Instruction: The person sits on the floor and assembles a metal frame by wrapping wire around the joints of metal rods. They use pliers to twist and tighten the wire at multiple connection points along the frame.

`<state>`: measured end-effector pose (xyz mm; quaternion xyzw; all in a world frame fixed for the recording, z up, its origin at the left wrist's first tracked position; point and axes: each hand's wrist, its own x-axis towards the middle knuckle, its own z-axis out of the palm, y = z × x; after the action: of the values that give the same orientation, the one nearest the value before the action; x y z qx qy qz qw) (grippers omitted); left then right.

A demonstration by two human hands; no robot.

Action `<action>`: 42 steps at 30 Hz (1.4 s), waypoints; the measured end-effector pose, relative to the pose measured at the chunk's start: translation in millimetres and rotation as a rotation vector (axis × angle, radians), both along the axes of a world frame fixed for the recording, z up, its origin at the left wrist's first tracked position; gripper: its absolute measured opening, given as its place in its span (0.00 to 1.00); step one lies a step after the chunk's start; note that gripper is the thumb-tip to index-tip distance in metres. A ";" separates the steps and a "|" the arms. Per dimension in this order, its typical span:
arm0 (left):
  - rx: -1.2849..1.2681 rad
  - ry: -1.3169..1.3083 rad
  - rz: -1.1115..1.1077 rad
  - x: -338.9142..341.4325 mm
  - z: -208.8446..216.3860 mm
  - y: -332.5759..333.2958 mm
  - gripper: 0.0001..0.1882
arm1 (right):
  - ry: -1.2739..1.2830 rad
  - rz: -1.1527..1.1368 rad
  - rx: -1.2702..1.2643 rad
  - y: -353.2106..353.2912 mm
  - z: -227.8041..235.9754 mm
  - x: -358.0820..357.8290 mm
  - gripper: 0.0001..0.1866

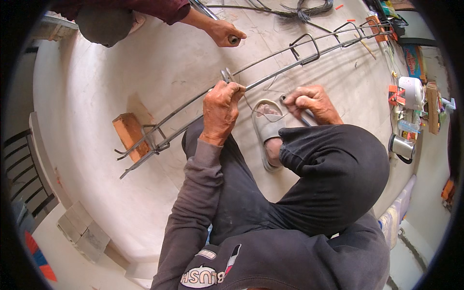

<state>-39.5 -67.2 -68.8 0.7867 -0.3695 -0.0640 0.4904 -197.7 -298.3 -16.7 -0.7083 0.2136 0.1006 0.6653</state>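
A long steel rebar frame (181, 112) runs diagonally from lower left to upper right, with bent stirrups (311, 52) across its bars. At its middle, my left hand (221, 108) is closed around a stirrup (226, 75) where it meets the bars. A thin tie wire (249, 105) curves from that hand toward my right. My right hand (314, 104), apart from the frame, grips a metal hand tool (305, 119) with a dark round end; its exact kind is partly hidden. Between my hands is my sandalled foot (268, 126).
Orange bricks (126, 129) prop the frame's near-left end, others (378, 28) its far end. Across from me, another person's hand (223, 34) holds a round-ended tool. Black wire (305, 10) lies coiled beyond. A rice cooker (412, 93) and kettle (402, 147) stand at right.
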 end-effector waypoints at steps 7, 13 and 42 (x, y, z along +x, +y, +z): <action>-0.008 -0.001 -0.023 0.5 2.0 -2.0 0.05 | -0.087 0.034 0.157 59.4 -38.4 45.3 0.16; -0.025 0.040 -0.023 -0.4 -3.6 -1.1 0.03 | -0.171 0.186 -0.184 65.2 -48.9 46.4 0.10; -0.073 -0.094 0.060 -12.2 -3.9 11.1 0.05 | -0.182 0.791 -0.856 53.4 43.9 93.5 0.06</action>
<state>-51.8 -56.1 -72.7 0.7811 -0.3703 0.0012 0.5028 -104.3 -244.9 27.1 -0.9454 -0.1029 0.1848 0.2480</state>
